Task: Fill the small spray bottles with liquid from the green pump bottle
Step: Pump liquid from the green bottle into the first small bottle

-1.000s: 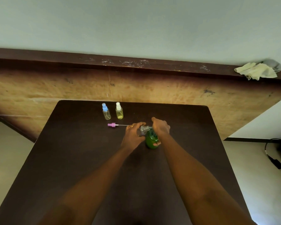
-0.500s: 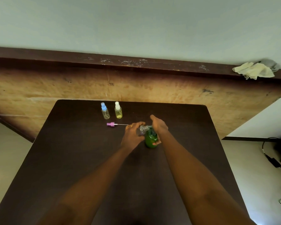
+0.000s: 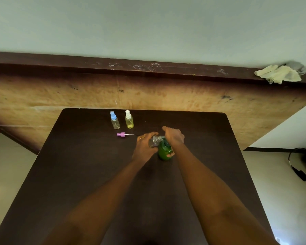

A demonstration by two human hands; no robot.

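Observation:
The green pump bottle (image 3: 163, 152) stands near the middle of the dark table (image 3: 81, 170). My right hand (image 3: 173, 137) grips it from above, fingers over its pump head and thumb low on its side. My left hand (image 3: 145, 144) holds a small clear uncapped spray bottle (image 3: 155, 141) tilted against the pump's nozzle. Its purple spray cap with a thin dip tube (image 3: 122, 134) lies on the table to the left. Two capped spray bottles stand farther back: a blue-capped clear one (image 3: 114, 121) and a white-capped one (image 3: 129, 120) with yellowish liquid.
The table's far edge lies just behind the two capped bottles, close to a wooden wall panel. A crumpled cloth (image 3: 279, 75) lies on the ledge at upper right. A cable and adapter (image 3: 300, 174) lie on the floor to the right.
Both hands stay on the green bottle and the clear bottle. The view has shifted slightly; nothing else on the table moved.

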